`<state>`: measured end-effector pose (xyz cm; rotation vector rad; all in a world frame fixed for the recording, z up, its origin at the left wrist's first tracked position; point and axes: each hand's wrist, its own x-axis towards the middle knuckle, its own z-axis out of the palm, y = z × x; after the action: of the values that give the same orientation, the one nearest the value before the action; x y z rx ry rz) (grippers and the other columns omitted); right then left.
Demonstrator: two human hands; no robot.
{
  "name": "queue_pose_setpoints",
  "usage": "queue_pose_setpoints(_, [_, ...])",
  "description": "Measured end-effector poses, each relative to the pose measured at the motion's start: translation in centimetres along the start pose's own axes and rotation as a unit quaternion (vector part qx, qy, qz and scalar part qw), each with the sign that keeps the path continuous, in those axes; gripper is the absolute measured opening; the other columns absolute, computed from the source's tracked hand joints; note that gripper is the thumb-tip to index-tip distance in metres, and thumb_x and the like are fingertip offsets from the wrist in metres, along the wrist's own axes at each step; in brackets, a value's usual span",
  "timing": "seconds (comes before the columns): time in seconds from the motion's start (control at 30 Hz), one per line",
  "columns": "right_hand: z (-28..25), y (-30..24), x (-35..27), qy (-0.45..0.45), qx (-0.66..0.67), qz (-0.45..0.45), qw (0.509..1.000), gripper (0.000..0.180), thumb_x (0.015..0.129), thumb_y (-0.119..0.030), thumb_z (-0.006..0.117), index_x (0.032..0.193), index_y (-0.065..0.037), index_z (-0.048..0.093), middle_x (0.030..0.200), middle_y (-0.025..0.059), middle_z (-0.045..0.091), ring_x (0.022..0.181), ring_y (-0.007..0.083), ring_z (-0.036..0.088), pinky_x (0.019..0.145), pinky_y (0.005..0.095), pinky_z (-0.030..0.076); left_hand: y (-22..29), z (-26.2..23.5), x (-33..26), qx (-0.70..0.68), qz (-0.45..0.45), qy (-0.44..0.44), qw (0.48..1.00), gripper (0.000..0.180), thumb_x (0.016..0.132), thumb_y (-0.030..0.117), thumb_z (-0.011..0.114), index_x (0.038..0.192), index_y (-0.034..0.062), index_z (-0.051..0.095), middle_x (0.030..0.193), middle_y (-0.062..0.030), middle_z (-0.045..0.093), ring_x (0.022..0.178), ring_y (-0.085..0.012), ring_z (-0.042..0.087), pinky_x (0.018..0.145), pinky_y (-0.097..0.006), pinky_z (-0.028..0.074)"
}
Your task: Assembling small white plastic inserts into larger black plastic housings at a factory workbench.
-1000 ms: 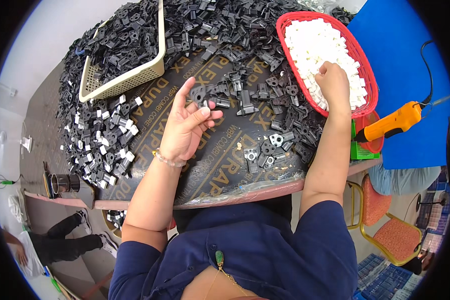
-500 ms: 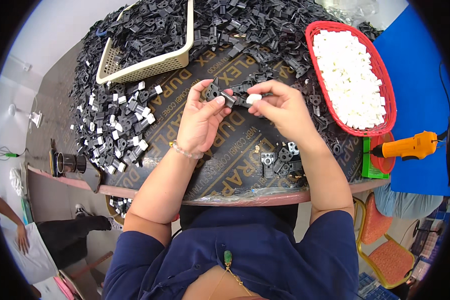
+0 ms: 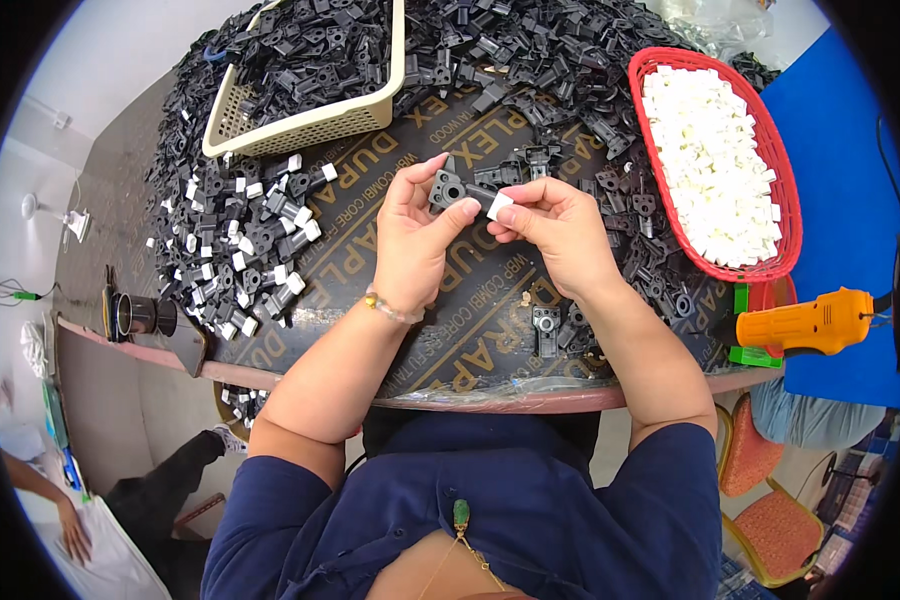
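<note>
My left hand (image 3: 417, 225) is closed on a black plastic bracket (image 3: 454, 190) that has a flat plate with a round hole and a tube-like end pointing right. In my right hand (image 3: 560, 225), thumb and fingers pinch a white plastic cap (image 3: 499, 206). The cap is against the bracket's right end; how far it sits on it cannot be made out. Both hands are held above the middle of the dark table (image 3: 440, 330). Left of them lies a pile of black brackets with white caps (image 3: 270, 240).
A red basket (image 3: 795, 215) of white caps stands at the right, with an orange power tool (image 3: 810, 320) nearer me. Loose black brackets (image 3: 530, 60) heap across the back, around a cream basket (image 3: 300, 138). Another person's hand (image 3: 73, 530) shows at the lower left.
My right hand has brought the white cap left against the bracket's end; the two were apart before. The bracket has turned slightly in my left hand. The other person has shifted.
</note>
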<state>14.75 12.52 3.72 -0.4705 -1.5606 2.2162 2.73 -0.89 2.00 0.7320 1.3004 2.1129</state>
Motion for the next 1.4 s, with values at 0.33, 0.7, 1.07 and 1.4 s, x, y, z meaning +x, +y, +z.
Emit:
queue_pose_setpoints(0.33, [0.7, -1.5, 0.5, -0.182, -0.122, -0.122, 0.968, 0.088, 0.073, -0.02, 0.086, 0.144, 0.002, 0.039, 0.142, 0.0143, 0.052, 0.127, 0.023, 0.052, 0.113, 0.039, 0.035, 1.6, 0.0, -0.4, -0.208, -0.146, -0.097, 0.962, 0.066, 0.094, 0.019, 0.07, 0.147, 0.0157, 0.032, 0.121, -0.0146, 0.063, 0.112, -0.0263, 0.063, 0.093, -0.042, 0.055])
queue_pose_setpoints(0.7, [16.5, -0.1, 3.7, -0.248, -0.38, -0.337, 0.825, 0.072, 0.059, -0.043, 0.086, 0.114, -0.002, 0.065, 0.1, 0.0151, 0.069, 0.09, 0.0292, 0.068, 0.082, 0.0368, 0.054, -2.4, -3.3, 2.0, -0.362, -0.313, 0.074, 0.875, 0.043, 0.103, 0.043, 0.05, 0.123, 0.0046, 0.051, 0.114, -0.0186, 0.063, 0.098, -0.0293, 0.066, 0.082, -0.042, 0.057])
queue_pose_setpoints(1.07, [22.4, -0.1, 11.2, -0.231, -0.506, -0.354, 0.752, 0.087, 0.078, -0.054, 0.076, 0.143, -0.004, 0.047, 0.142, 0.0249, 0.049, 0.128, 0.0403, 0.051, 0.106, 0.0461, 0.044, -3.6, -5.0, 2.3, -0.334, -0.217, 0.072, 0.914, 0.039, 0.102, 0.039, 0.053, 0.123, 0.0064, 0.054, 0.118, -0.0147, 0.066, 0.106, -0.0299, 0.065, 0.089, -0.047, 0.056])
queue_pose_setpoints(1.4, [-2.4, -1.6, 6.8, -0.064, -0.794, -0.185, 0.576, 0.023, 0.085, -0.008, 0.061, 0.106, -0.006, 0.07, 0.113, 0.0124, 0.07, 0.11, 0.0337, 0.062, 0.095, 0.0434, 0.05, -1.1, -0.9, 2.0, 0.131, -0.001, -0.021, 0.991, 0.037, 0.096, 0.018, 0.062, 0.131, 0.0058, 0.056, 0.129, -0.0101, 0.058, 0.118, -0.0213, 0.057, 0.1, -0.035, 0.045])
